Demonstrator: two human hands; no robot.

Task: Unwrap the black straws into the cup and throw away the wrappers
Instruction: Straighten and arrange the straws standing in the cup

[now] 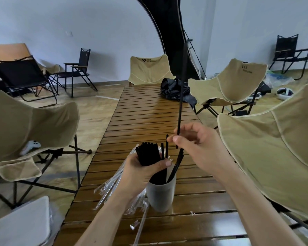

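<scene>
A pale grey cup [161, 196] stands on the slatted wooden table [149, 112] and holds several black straws [176, 166]. Just left of and above the cup, my left hand [140, 173] grips a bundle of black straws [148, 154] in clear wrappers, whose tails hang below the hand. My right hand [197, 146] is above the cup and pinches one long black straw [181, 96] that points up and away, its lower end near the cup's straws.
Loose clear wrappers [139, 226] lie on the table's near left edge. A black bag [176, 90] lies at the table's far end. Beige folding chairs stand close on the left [30, 125] and right [277, 148]. A white lid-like surface [23, 226] is at bottom left.
</scene>
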